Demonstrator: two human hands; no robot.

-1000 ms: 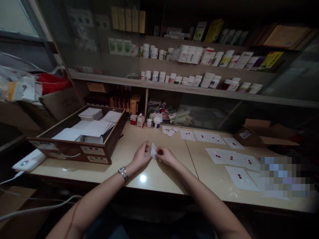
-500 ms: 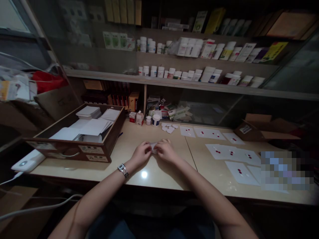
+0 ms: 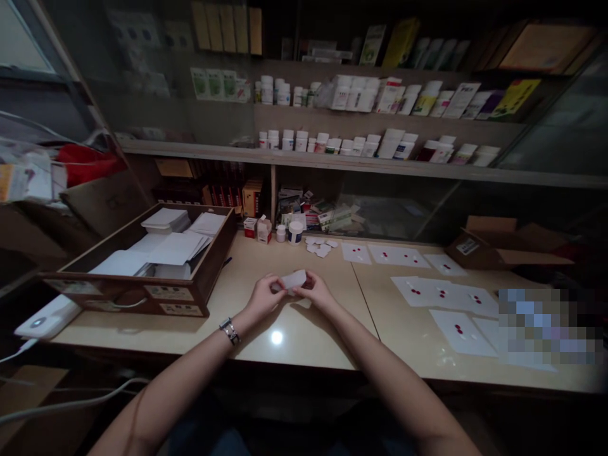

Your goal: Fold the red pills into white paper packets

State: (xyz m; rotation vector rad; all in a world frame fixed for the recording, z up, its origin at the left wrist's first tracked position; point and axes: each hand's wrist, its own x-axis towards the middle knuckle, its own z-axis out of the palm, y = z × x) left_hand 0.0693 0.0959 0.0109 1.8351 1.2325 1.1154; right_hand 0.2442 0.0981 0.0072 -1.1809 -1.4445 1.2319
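A small piece of folded white paper [image 3: 293, 279] is held between my two hands, just above the table. My left hand [image 3: 266, 296], with a metal watch on its wrist, pinches the paper's left end. On the other side, my right hand [image 3: 316, 289] grips its right end with thumb and fingers. Whether anything lies inside the fold cannot be made out. Beyond my hands sits a cluster of small folded white packets [image 3: 322, 247]. To the right, white paper sheets [image 3: 434, 292] lie in rows, bearing red and white pills.
A wooden drawer [image 3: 202, 297] holding stacks of white paper stands at the left. Small boxes [image 3: 264, 229] and a white jar [image 3: 295, 233] line the table's back. An open cardboard box [image 3: 484, 247] is at the back right. Shelves [image 3: 304, 152] of medicine bottles rise behind.
The paper was mostly hidden in my fingers, low between my hands. Now it is raised and tilted, showing more of its white surface. My hands have moved slightly apart.
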